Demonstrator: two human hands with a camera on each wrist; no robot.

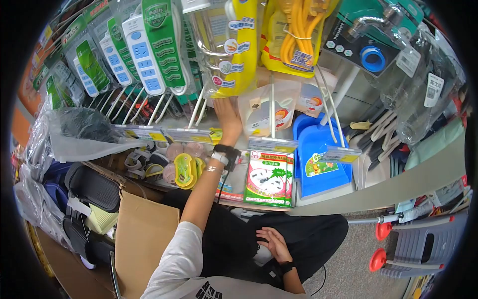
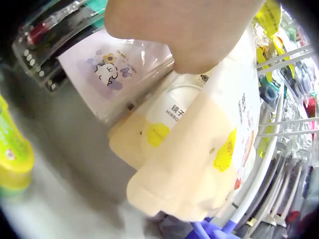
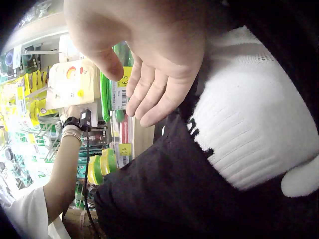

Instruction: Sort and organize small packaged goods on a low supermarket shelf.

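Observation:
My left hand (image 1: 227, 117) reaches up into the shelf, its fingertips hidden behind a hanging yellow package (image 1: 231, 60). Beside it stand cream mirror packages (image 1: 261, 117). In the left wrist view, the hand (image 2: 184, 35) overlaps the top of a mirror package (image 2: 187, 149), and a pale packet with a cartoon animal (image 2: 107, 74) lies to its left. I cannot tell whether the fingers hold anything. My right hand (image 1: 274, 244) lies over my lap with nothing in it; the right wrist view shows its fingers (image 3: 154, 92) loosely extended.
Power strips (image 1: 144, 55) hang at upper left, and metal hooks jut out around my left arm. A blue dustpan (image 1: 323, 164) and boxed fly traps (image 1: 269, 179) stand on the lower shelf. An open cardboard box (image 1: 144, 239) is at my left; grey folding stools (image 1: 423, 244) stand right.

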